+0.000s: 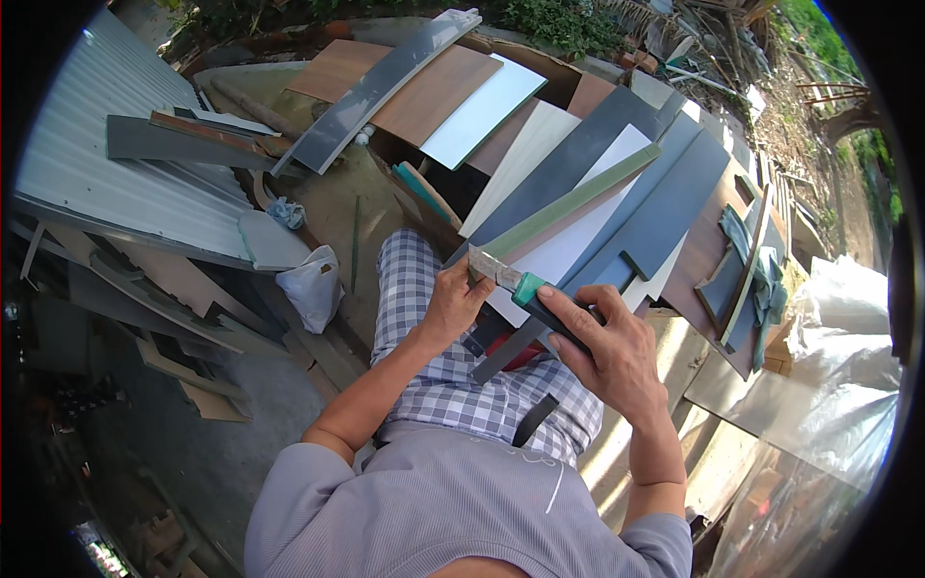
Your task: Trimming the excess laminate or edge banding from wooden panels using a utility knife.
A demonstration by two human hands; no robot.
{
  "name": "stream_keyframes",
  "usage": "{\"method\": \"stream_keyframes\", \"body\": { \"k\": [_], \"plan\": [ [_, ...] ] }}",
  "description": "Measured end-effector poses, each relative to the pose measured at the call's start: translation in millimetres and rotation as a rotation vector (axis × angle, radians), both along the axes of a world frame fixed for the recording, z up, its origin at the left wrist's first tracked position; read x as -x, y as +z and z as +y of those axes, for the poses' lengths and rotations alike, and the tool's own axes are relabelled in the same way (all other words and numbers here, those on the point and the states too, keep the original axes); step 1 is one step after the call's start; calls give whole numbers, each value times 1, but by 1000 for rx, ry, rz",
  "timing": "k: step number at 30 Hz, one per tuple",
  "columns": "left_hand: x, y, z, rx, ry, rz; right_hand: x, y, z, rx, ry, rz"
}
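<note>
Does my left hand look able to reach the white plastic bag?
Probably yes: the white plastic bag sits uncovered left of your checkered trouser leg; only that leg seems between, though your left hand looks occupied.

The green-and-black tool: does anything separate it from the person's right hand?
Nothing visible: the right hand grips the tool directly by its dark handle, and the left hand is close to its blade.

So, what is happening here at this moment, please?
A person in a gray shirt grips a scraper-like tool with a green-and-black handle in the right hand. The left hand is at its blade, by the near end of a long, green-edged strip; whether it grips either is unclear. The strip extends over gray, white and brown boards.
</note>
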State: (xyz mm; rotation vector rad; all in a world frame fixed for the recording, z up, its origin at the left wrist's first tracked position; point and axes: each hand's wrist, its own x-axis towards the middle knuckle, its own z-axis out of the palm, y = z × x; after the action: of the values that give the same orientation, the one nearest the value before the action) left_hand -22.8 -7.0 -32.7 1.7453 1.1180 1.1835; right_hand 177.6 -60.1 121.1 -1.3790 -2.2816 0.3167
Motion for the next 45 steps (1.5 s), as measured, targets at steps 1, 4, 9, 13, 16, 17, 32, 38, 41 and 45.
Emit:
{"method": "stream_keyframes", "body": {
  "k": [1,4,9,13,16,17,32,38,41,45],
  "plan": [
    [-1,-2,-1,0,0,1,1,-1,0,36,-4,-31],
    [-3,-2,-3,-50,22,-13,2,-2,0,109,-2,-81],
    [-1,1,-5,-6,-7,11,-3,-5,2,34,-21,-126],
    [-4,9,-5,77,-14,-9,-16,-7,12,26,-120,-155],
    [-3,3,-6,121,21,12,-33,-11,25,22,-227,-151],
    [-2,1,-6,113,6,16,-41,-12,30,-3,-265,-143],
    [-11,5,0,129,98,-3,-91,-12,77,-17,-519,-89],
    [-10,4,0,136,93,10,-101,-11,78,-157,-482,-171],
    [-10,3,1,130,92,-13,-114,-9,84,-138,-501,-241],
    [-10,10,-1,119,90,47,-120,-8,89,-160,-391,-289]
  ]
}}
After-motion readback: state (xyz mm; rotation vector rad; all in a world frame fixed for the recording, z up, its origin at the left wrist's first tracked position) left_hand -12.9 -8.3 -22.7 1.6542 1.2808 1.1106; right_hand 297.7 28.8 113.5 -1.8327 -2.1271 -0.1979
